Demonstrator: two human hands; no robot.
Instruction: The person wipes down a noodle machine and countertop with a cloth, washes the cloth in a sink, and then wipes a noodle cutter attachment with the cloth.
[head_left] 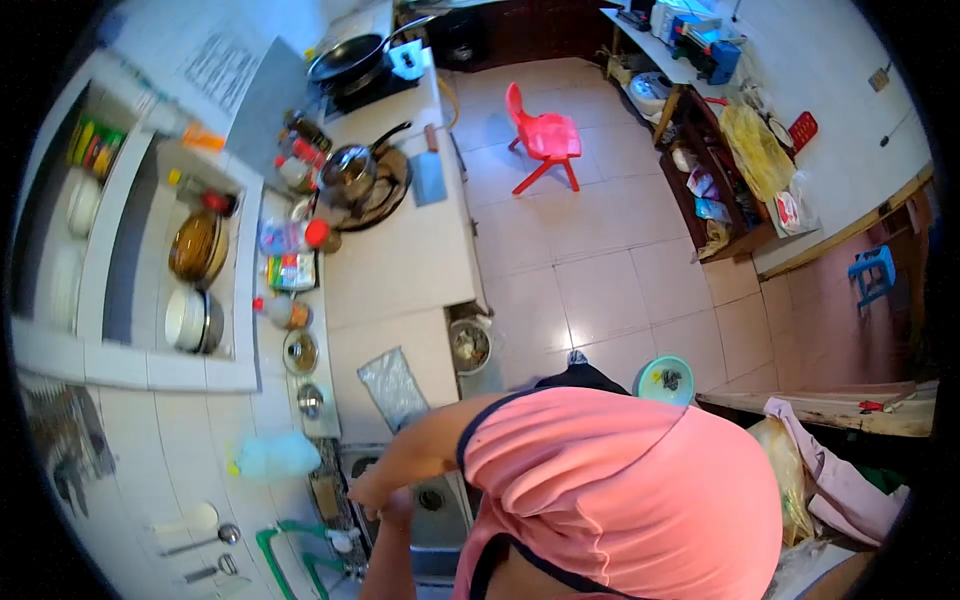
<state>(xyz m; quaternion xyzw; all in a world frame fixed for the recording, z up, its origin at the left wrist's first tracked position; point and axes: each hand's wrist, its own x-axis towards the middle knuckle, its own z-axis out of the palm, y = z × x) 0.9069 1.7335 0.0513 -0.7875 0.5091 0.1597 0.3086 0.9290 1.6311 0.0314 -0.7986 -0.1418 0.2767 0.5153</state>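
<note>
My right hand (368, 492) is over the left edge of the metal sink (438, 530), at the end of the arm that comes down from the pink sleeve. Close beside it, my left hand (397, 504) comes up from the bottom of the view. The two hands meet or overlap near the faucet (345, 540). Their fingers are too small and hidden to tell whether they hold anything. A crumpled clear plastic bag (394, 388) lies on the counter just above the sink.
The counter (385, 280) bears a pot (348, 172), a cleaver (428, 178) and, along the wall, bottles and jars. A bin (470, 345) stands beside it. On the floor are a red chair (548, 135) and a green basin (664, 381). Shelves (715, 175) stand right.
</note>
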